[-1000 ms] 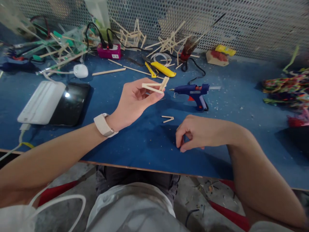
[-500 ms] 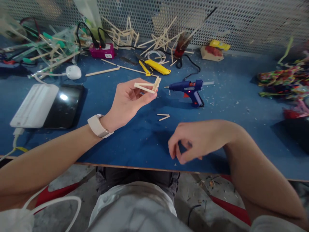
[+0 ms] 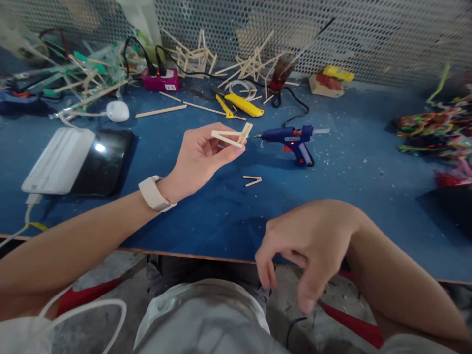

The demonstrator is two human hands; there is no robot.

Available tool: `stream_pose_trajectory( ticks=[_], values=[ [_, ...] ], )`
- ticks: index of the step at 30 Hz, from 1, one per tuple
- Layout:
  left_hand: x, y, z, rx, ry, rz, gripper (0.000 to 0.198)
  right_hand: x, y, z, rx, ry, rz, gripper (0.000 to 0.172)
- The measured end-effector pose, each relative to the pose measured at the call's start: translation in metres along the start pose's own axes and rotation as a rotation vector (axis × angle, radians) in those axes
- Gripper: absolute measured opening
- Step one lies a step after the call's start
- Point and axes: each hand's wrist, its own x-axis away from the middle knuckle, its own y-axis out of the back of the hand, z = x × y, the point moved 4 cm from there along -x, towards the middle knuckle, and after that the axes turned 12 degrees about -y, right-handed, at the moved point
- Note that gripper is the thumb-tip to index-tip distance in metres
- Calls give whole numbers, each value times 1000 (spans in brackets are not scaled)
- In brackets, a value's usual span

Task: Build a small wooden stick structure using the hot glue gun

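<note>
At the far left of the blue bench (image 3: 199, 221), a tangle of clear strips and wooden sticks (image 3: 94, 98) lay behind a white slab (image 3: 55, 162) and a glossy black slab (image 3: 106, 167). Next came a tall, see-through container (image 3: 142, 24), greenish toward its base (what it held could not be made out), and in front of it a magenta power strip (image 3: 160, 82) with two black plugs (image 3: 151, 69) in its sockets.

Of the two hands, the left hand (image 3: 201, 152) pinched a small frame of sticks (image 3: 244, 133) between thumb and fingers, above the bench and near the nozzle of the glue gun (image 3: 287, 135). Beyond it lay a yellow-handled cutter (image 3: 245, 105); nearer, a V of two sticks (image 3: 258, 180) rested flat on the bench.

Farther right, a small glass (image 3: 282, 76) showed brown above and red below, whether liquid or tinted glass I could not tell. A clear glue stick (image 3: 322, 131) jutted from the gun's rear. The right hand (image 3: 304, 243) hung over the front edge, thumb spread well away from loosely bent fingers. Colourful threads (image 3: 435, 123) were heaped at the far right.
</note>
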Motion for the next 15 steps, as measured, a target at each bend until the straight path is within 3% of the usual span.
stream_pose_trajectory(
  ticks=[1,2,3,6,7,8,10,15],
  values=[
    [0,0,0,-1,-1,-4,21,0,-1,3,-11,71,-6,56],
    [0,0,0,-6,0,-8,21,2,2,6,-19,145,-115,50],
    [1,0,1,-15,4,-11,22,6,11,8,-21,206,-335,41],
    [1,2,0,-36,-8,-14,24,32,41,3,82,177,-1276,26],
    [1,2,-1,-38,-18,-12,23,39,46,-1,150,105,-1508,22],
    [1,3,-1,-38,-26,-10,23,41,51,-5,214,37,-1641,18],
    [1,3,-3,-41,-37,-6,21,36,59,-13,261,-19,-1680,18],
    [1,4,-5,-91,-38,-5,19,18,67,-25,230,36,-1512,16]
  ],
)
